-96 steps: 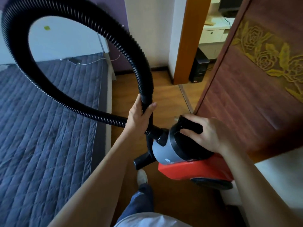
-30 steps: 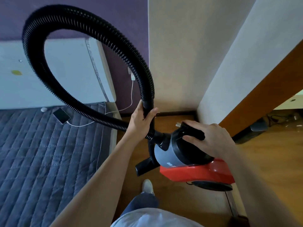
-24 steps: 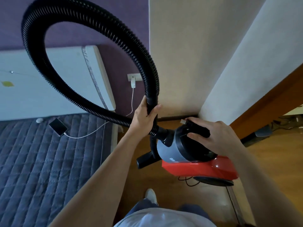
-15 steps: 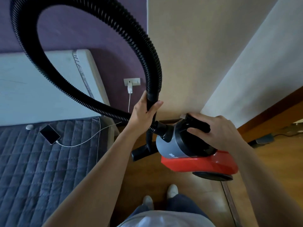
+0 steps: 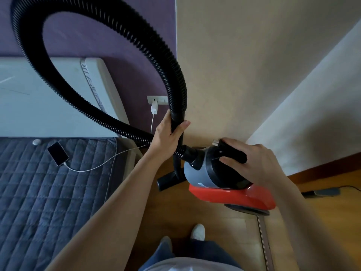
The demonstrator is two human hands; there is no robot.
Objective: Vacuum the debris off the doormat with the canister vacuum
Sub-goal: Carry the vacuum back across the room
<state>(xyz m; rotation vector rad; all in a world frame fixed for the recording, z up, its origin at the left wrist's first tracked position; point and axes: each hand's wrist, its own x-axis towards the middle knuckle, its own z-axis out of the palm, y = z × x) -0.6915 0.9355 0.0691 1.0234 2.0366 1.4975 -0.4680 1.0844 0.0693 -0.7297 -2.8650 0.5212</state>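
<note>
The red, grey and black canister vacuum point(image 5: 230, 190) hangs above the wooden floor, carried by its black top handle in my right hand point(image 5: 252, 163). Its black ribbed hose point(image 5: 109, 22) loops up and over to the left. My left hand point(image 5: 168, 135) grips the smooth hose end just below the ribbed part. The black floor nozzle point(image 5: 168, 179) sticks out under the hose, left of the canister. No doormat is in view.
A bed with a dark quilted cover point(image 5: 39, 192) and white headboard point(image 5: 58, 98) fills the left. A phone point(image 5: 58, 153) lies on it, charging by a white cable from the wall socket point(image 5: 157, 100). A beige wall corner point(image 5: 244, 75) stands ahead. My shoe point(image 5: 198, 231) rests on the floor.
My view has swung from the doorway and wooden door toward the wall corner and socket. Both hands have kept their grip; the vacuum has stayed lifted, and I have stepped closer to the wall.
</note>
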